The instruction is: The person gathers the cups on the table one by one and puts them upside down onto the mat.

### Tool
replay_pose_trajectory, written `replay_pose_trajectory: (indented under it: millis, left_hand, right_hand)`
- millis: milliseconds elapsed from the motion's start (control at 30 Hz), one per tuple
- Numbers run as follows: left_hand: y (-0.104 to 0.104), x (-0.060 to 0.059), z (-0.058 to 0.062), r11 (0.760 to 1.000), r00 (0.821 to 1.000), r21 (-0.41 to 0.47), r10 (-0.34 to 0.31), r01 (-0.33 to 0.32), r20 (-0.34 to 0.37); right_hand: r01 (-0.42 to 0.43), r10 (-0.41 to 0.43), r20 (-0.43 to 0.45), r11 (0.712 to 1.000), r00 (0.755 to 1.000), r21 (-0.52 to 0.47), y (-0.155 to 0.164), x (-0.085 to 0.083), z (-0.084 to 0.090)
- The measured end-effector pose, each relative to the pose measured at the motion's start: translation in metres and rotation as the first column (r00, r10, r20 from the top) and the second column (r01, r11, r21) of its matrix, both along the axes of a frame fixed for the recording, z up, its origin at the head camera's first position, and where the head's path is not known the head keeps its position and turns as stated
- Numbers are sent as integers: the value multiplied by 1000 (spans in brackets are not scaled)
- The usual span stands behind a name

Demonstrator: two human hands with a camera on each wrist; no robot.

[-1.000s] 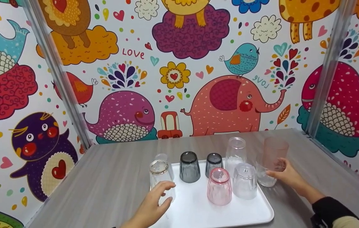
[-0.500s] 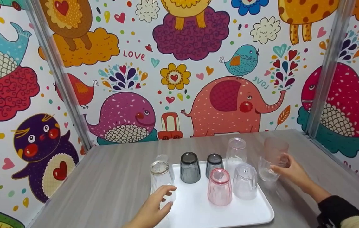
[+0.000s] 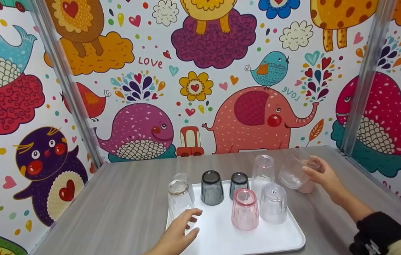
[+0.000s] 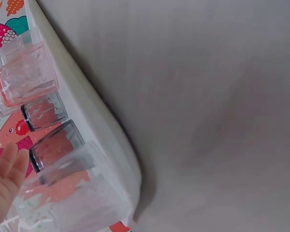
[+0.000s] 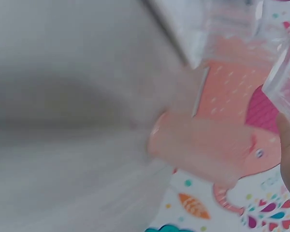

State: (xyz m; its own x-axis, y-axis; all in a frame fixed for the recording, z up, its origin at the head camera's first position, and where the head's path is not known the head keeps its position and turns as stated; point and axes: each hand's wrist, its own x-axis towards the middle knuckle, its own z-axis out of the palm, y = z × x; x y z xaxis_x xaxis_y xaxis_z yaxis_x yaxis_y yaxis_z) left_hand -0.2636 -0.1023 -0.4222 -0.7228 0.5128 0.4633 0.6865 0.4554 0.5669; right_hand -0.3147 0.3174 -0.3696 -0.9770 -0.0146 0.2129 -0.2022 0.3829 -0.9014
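Right hand (image 3: 322, 176) grips a clear glass (image 3: 292, 172), lifted off the table and tilted, just right of the white tray (image 3: 257, 241). Fingers curl round its right side. A pale pink tumbler (image 3: 307, 185) sits right behind the clear one, partly hidden by it and the hand; can't tell whether they touch. In the right wrist view the pink tumbler (image 5: 208, 147) is a blur, with the clear glass (image 5: 285, 72) at the frame's right edge above a fingertip.

Left hand (image 3: 179, 233) is relaxed, fingers loosely spread, holding nothing. It hovers over the tray's near-left corner, fingertips just beside an inverted clear glass with a gold rim (image 3: 179, 202); contact unclear. Left wrist view shows only part of the hand (image 4: 5, 183) next to that row of glasses.

On the tray, all upside down: two smoky grey tumblers (image 3: 212, 187) in the back row, a tall clear glass (image 3: 263, 171) at back right, a pink tumbler (image 3: 245, 209) and a clear faceted tumbler (image 3: 273, 203) in front. A small clear glass (image 3: 181, 176) stands behind the gold-rimmed one.

Grey wood-grain table (image 3: 115, 205), cartoon animal wallpaper (image 3: 200, 71) on three sides.
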Motion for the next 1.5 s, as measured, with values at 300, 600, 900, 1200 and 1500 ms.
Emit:
replay_pose_trajectory:
  millis: [300, 600, 900, 1200, 1500]
  left_hand:
    - [32, -9, 12, 993, 998, 117, 25, -31, 52]
    - [70, -14, 40, 983, 994, 167, 63, -78, 91]
    - [84, -11, 50, 986, 992, 119, 117, -121, 42]
    - [81, -14, 43, 972, 985, 158, 175, -175, 14]
    - [75, -20, 46, 966, 988, 207, 157, -153, -3]
  right_hand:
    - [-92, 79, -68, 974, 995, -208, -52, 10, 10]
    - [-187, 176, -64, 897, 982, -400, -110, 21, 2]
    - [-317, 315, -88, 816, 945, -484, -150, 32, -9]
    - [-355, 371, -104, 716, 923, -601, -173, 33, -15]
    - [-388, 430, -89, 681, 898, -621, -174, 34, -14]
